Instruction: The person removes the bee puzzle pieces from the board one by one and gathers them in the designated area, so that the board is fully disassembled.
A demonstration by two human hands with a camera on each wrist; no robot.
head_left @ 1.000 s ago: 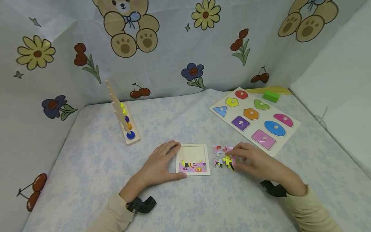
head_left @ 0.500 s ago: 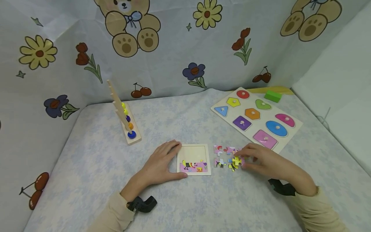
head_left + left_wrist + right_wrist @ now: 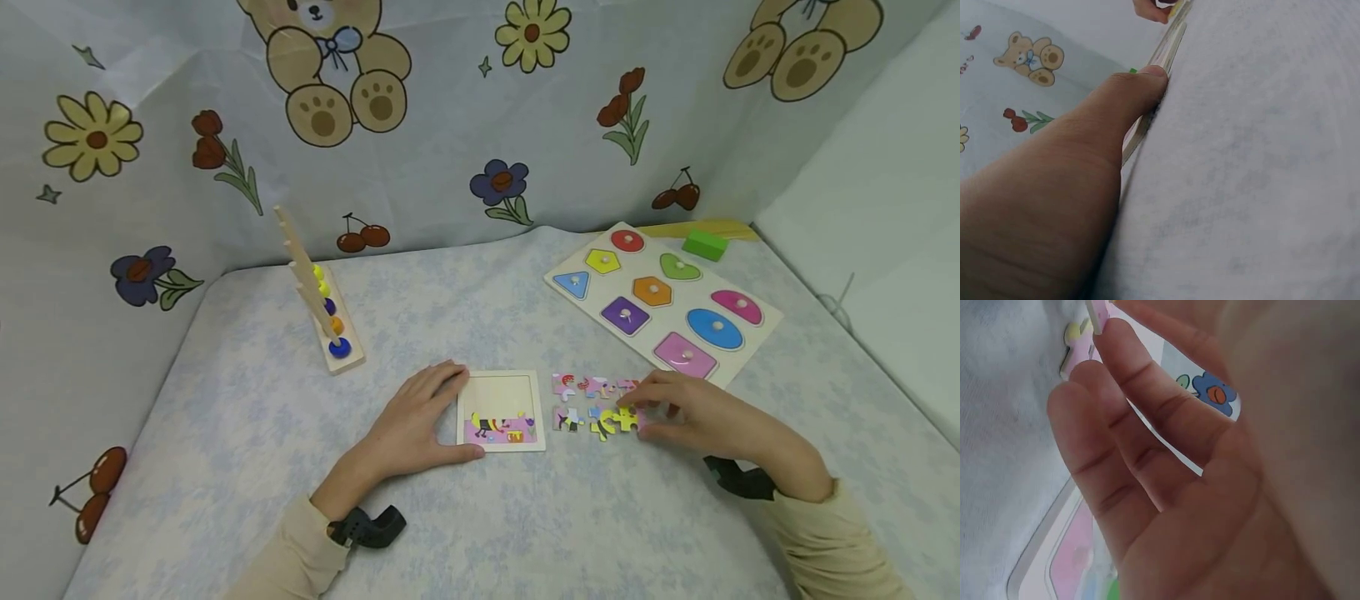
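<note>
My left hand (image 3: pixel 412 421) spans the left side of a small wooden puzzle tray (image 3: pixel 539 408), fingers at its upper left corner and thumb at the lower one. The thumb (image 3: pixel 1144 81) lies against the tray's edge in the left wrist view. A row of pink pieces with a bee picture (image 3: pixel 498 430) fills the tray's lower part; bare wood shows above. To the right, my right hand (image 3: pixel 693 412) pinches a yellow-and-pink jigsaw piece (image 3: pixel 626 419) between thumb and fingers. Its edge (image 3: pixel 1099 315) shows at a fingertip in the right wrist view. Several loose jigsaw pieces (image 3: pixel 567 419) lie between hand and tray.
Behind my right hand lies a knobbed shape board (image 3: pixel 588 308), a green block (image 3: pixel 705 245) beyond it. At the left stands a wooden peg stand (image 3: pixel 351 337) with coloured beads. A printed cloth (image 3: pixel 427 142) hangs along the back of the table.
My right hand has moved right with the yellow piece, away from the tray, uncovering more of the loose pieces. My left hand stays at the tray.
</note>
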